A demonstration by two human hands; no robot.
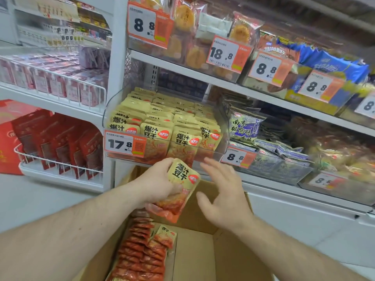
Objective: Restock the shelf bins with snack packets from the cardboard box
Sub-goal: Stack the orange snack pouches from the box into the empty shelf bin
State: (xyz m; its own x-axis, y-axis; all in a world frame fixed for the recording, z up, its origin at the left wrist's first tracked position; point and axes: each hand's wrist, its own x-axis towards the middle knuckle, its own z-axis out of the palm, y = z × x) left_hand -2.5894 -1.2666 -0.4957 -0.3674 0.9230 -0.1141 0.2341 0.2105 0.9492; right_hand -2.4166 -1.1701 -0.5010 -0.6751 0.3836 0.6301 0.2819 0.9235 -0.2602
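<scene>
Snack packets [178,191], yellow at the top and orange-red below, are gripped as a small bunch in the left hand [160,183], just above the open cardboard box [194,252] and just below the front of the clear shelf bin [162,126]. The left fingers are curled round the bunch, the thumb lying across the printed face of the front packet. The right hand [223,197] is held just to the right of the bunch, apart from it, with the fingers spread and loosely bent and nothing held. More packets of the same kind [142,254] are stacked in a row along the left side of the box, while the right part of the box floor is bare. The bin is already well filled with matching packets standing in rows, and an orange price tag [125,144] marked 17.8 is fixed to its near left front. Further right, a bin of dark blue-grey packets [245,126] is seen, and red packs in a white wire basket [58,142] stand far to the left.

The step in hand is judged to be the carrying of a bunch from box to bin. The next move calls for the bunch to be lifted over the bin's front lip and set upright, faces forward, in a gap among the rows, probably steadied by the free hand
</scene>
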